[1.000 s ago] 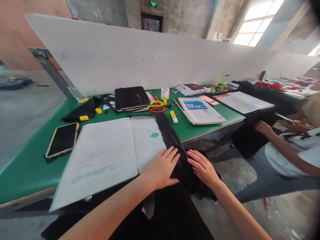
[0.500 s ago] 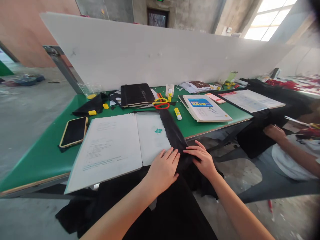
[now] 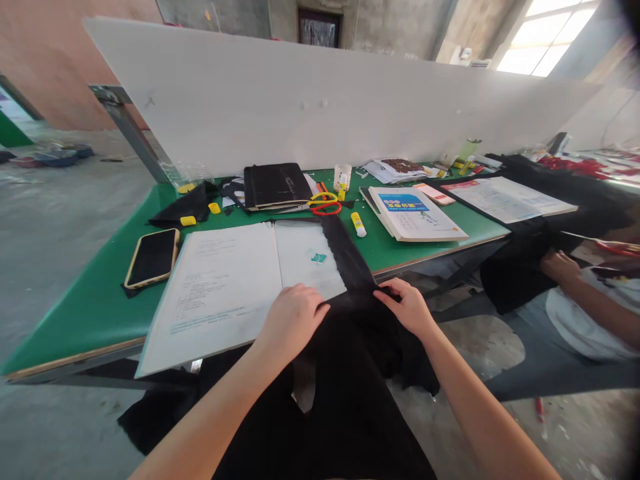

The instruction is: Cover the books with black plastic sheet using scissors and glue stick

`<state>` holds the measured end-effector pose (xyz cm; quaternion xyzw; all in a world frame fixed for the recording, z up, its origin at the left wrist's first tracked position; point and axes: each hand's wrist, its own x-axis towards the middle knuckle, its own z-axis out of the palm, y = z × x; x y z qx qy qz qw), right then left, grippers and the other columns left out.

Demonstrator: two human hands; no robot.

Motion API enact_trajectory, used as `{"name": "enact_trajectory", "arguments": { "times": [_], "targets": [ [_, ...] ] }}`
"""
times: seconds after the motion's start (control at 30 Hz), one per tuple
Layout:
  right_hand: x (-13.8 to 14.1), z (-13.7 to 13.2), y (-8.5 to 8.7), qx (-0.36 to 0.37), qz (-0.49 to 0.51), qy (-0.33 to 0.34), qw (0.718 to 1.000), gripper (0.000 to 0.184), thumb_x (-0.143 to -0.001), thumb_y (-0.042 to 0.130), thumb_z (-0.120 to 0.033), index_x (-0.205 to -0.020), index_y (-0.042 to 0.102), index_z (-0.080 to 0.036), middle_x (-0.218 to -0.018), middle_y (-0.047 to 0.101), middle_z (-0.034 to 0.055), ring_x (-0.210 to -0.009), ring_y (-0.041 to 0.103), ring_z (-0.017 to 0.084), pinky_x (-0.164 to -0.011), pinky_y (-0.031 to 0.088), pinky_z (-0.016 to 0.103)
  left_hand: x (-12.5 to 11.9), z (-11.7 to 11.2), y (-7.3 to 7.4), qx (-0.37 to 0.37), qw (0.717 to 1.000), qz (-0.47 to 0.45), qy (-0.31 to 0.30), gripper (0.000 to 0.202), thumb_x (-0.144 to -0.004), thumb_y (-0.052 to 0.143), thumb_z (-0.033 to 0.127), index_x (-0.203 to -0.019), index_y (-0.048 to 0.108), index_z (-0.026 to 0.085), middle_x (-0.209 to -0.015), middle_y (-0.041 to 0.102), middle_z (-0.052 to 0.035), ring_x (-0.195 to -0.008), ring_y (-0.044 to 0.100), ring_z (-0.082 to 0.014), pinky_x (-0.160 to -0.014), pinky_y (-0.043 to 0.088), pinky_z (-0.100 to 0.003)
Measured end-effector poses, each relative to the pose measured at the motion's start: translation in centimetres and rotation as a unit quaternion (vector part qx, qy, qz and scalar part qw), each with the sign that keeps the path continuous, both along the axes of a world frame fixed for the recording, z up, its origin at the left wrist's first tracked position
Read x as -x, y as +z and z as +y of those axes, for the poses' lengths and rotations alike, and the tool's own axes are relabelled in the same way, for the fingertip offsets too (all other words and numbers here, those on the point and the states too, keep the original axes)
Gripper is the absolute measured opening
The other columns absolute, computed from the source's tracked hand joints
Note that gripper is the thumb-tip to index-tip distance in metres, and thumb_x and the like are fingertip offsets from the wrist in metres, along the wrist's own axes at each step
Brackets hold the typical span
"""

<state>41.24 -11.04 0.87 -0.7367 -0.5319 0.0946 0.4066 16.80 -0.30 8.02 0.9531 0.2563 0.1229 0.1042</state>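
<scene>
A long strip of black cloth (image 3: 345,257) lies across the right page of a big open book (image 3: 235,280) and hangs off the green table's front edge (image 3: 75,320) into my lap. My left hand (image 3: 293,320) has its fingers curled, pinching the cloth at the book's lower right corner. At the table edge my right hand (image 3: 407,307) grips the cloth's right side, fingers curled. A small teal tab (image 3: 318,257) sits on the page just beyond my left hand.
A phone (image 3: 153,257) lies left of the book. Behind it are a black notebook (image 3: 277,185), yellow and red scissors (image 3: 323,202), glue sticks (image 3: 358,224) and a blue-covered booklet (image 3: 415,213). A white partition board (image 3: 320,100) backs the table. Another person's arm (image 3: 580,287) works at right.
Both hands went from lying flat on the cloth to curled and gripping it. My left hand slid left and nearer the book's corner. The view shifted slightly right.
</scene>
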Motion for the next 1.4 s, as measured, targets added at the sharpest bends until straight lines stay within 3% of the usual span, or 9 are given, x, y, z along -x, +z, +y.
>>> {"name": "enact_trajectory", "arguments": {
  "times": [0.27,0.5,0.67,0.8,0.87,1.0,1.1,1.2,1.4],
  "targets": [
    [0.6,0.7,0.9,0.056,0.081,0.011,0.995,0.033,-0.083,0.053,-0.048,-0.083,0.069,-0.019,-0.076,0.068,0.0027,-0.073,0.062,0.019,-0.067,0.045,0.029,0.4,1.6,-0.9,-0.096,0.994,0.046,0.027,0.024,-0.092,0.046,0.024,-0.074,0.061,0.016,-0.075,0.063,-0.0052,-0.082,0.057,-0.0228,-0.073,0.038,-0.035],
    [1.1,1.3,0.1,-0.024,0.038,-0.064,0.997,0.029,-0.079,0.059,-0.046,-0.078,0.067,-0.018,-0.094,0.064,0.0085,-0.084,0.060,0.020,-0.074,0.048,0.032,0.0,1.4,-1.9,-0.148,0.987,0.045,0.047,0.022,-0.089,0.044,0.019,-0.071,0.056,0.016,-0.072,0.059,-0.0049,-0.078,0.055,-0.0225,-0.071,0.036,-0.035],
    [1.6,1.5,-0.5,-0.010,0.216,-0.048,0.975,0.035,-0.074,0.062,-0.053,-0.082,0.065,-0.019,-0.098,0.063,0.0082,-0.079,0.060,0.019,-0.060,0.051,0.029,0.1,1.6,-1.9,-0.160,0.985,0.031,0.052,0.021,-0.088,0.043,0.017,-0.070,0.054,0.016,-0.069,0.057,-0.0048,-0.075,0.054,-0.0210,-0.069,0.037,-0.035],
    [1.8,1.8,-0.7,0.020,0.307,-0.030,0.951,0.037,-0.072,0.063,-0.054,-0.083,0.063,-0.018,-0.070,0.061,0.0010,-0.048,0.048,0.010,-0.044,0.041,0.025,0.2,-1.4,-1.0,-0.100,0.988,-0.105,0.057,0.013,-0.089,0.044,0.018,-0.092,0.056,0.016,-0.088,0.061,-0.0074,-0.086,0.055,-0.0222,-0.079,0.040,-0.037],
    [1.9,1.9,-0.8,0.008,0.307,-0.041,0.951,0.038,-0.072,0.064,-0.054,-0.082,0.062,-0.018,-0.067,0.059,-0.0001,-0.045,0.044,0.009,-0.041,0.038,0.023,-0.3,-4.1,-1.2,0.035,0.977,-0.208,0.003,0.014,-0.090,0.043,0.018,-0.096,0.055,0.017,-0.091,0.061,-0.0062,-0.087,0.055,-0.0189,-0.079,0.042,-0.033],
    [2.0,1.8,-0.9,-0.004,0.301,-0.040,0.953,0.038,-0.072,0.063,-0.056,-0.081,0.060,-0.019,-0.058,0.056,-0.0024,-0.042,0.041,0.008,-0.040,0.032,0.023,-3.5,-8.3,-4.5,0.413,0.880,-0.231,-0.038,0.019,-0.091,0.042,0.028,-0.086,0.058,0.019,-0.074,0.058,-0.0013,-0.066,0.053,-0.0128,-0.061,0.041,-0.025],
    [2.2,1.7,-0.8,-0.004,0.292,-0.043,0.956,0.036,-0.073,0.063,-0.054,-0.084,0.058,-0.020,-0.052,0.052,-0.0045,-0.038,0.038,0.008,-0.039,0.028,0.022,-7.2,-8.3,-7.8,0.641,0.716,-0.273,0.051,0.023,-0.083,0.052,0.038,-0.093,0.054,0.017,-0.069,0.053,0.0013,-0.055,0.049,-0.0099,-0.053,0.040,-0.023],
    [2.3,1.7,-0.6,-0.006,0.312,-0.037,0.949,0.034,-0.075,0.062,-0.052,-0.085,0.059,-0.020,-0.054,0.054,-0.0032,-0.040,0.042,0.009,-0.041,0.031,0.023,-9.9,-7.0,-9.3,0.683,0.649,-0.322,0.090,0.032,-0.077,0.060,0.046,-0.082,0.055,0.015,-0.062,0.045,0.0036,-0.053,0.044,-0.0083,-0.051,0.034,-0.021],
    [2.4,1.9,-0.4,-0.039,0.339,-0.015,0.940,0.038,-0.075,0.060,-0.055,-0.067,0.057,-0.018,-0.056,0.051,-0.0023,-0.050,0.046,0.011,-0.048,0.036,0.024,-11.4,-5.9,-9.0,0.669,0.631,-0.371,0.132,0.043,-0.071,0.065,0.055,-0.061,0.052,0.015,-0.055,0.044,0.0026,-0.053,0.041,-0.0094,-0.052,0.034,-0.023]
  ]
}}
